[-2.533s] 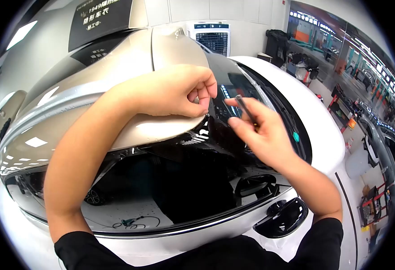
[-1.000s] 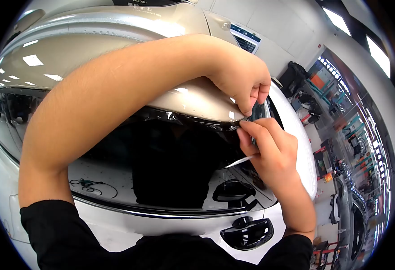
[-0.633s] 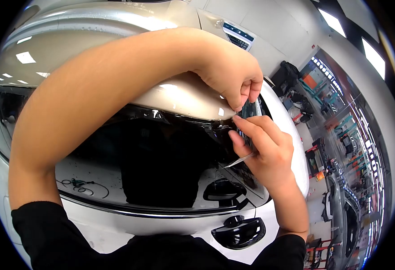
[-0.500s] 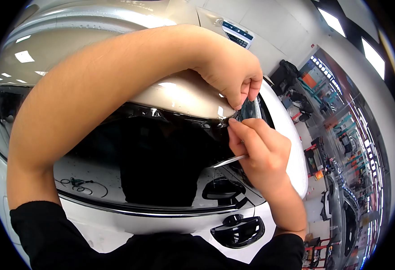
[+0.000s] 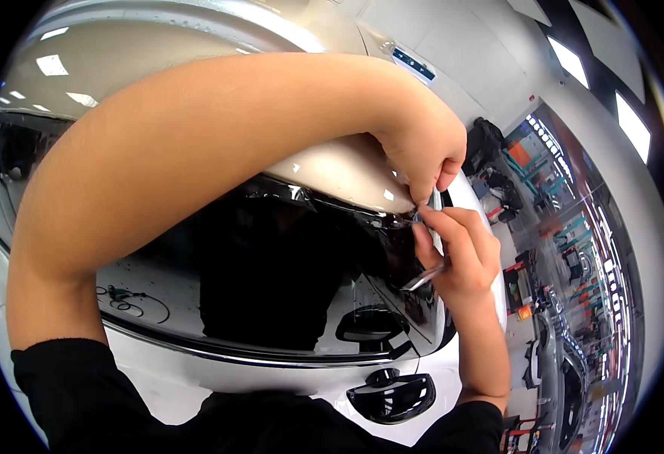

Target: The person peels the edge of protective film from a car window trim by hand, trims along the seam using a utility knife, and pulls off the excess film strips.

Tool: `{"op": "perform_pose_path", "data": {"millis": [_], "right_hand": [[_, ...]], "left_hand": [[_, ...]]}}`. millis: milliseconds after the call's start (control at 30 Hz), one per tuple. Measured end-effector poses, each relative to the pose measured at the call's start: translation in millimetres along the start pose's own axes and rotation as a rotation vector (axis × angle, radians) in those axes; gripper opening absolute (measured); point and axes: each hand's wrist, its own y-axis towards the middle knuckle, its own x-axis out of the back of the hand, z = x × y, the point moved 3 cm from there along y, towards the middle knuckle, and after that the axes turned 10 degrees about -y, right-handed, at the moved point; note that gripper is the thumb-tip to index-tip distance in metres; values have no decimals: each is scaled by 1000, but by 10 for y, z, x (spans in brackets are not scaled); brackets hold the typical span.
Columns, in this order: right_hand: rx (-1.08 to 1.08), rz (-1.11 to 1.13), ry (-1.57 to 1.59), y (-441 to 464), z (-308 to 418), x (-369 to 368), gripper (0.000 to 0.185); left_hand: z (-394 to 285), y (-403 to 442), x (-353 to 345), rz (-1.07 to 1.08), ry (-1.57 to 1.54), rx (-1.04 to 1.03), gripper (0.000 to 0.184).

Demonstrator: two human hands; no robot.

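Note:
My left arm arches over the car roof (image 5: 351,170), and my left hand (image 5: 430,155) is closed in a pinch at the roof's front corner. Its fingertips press on the edge of glossy black film (image 5: 294,193), which lies wrinkled along the roof's side; whether the film is between them is hard to see. Just below, my right hand (image 5: 464,253) has thumb and index finger close to the same corner. A slim silver tool (image 5: 421,278), flat like a blade, is tucked in that hand and sticks out leftward. Its far end inside the palm is hidden.
Below the film is the dark side window (image 5: 264,280), reflecting my body and a cable on the floor. A black wing mirror (image 5: 392,397) juts from the white door (image 5: 173,382). Shelving with goods (image 5: 559,250) and another car (image 5: 570,378) stand to the right.
Both hands sit slightly further right in view, as the camera has shifted. My right thumb and index finger have spread apart a little, and the silver tool has turned.

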Motion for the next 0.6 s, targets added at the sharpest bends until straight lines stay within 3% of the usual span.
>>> {"op": "perform_pose_path", "data": {"millis": [33,300,600], "right_hand": [[-78,31,8,-34,-20,12,31],[-75,69,70,-44,15,30,25],[171,68,-40,107,-16,34,28]], "left_hand": [[-2,-19,4,-10,-1,6,41],[-19,-23,8,-1,-7,-10,39],[-6,15,-2,-1,-19,-11,39]]}}
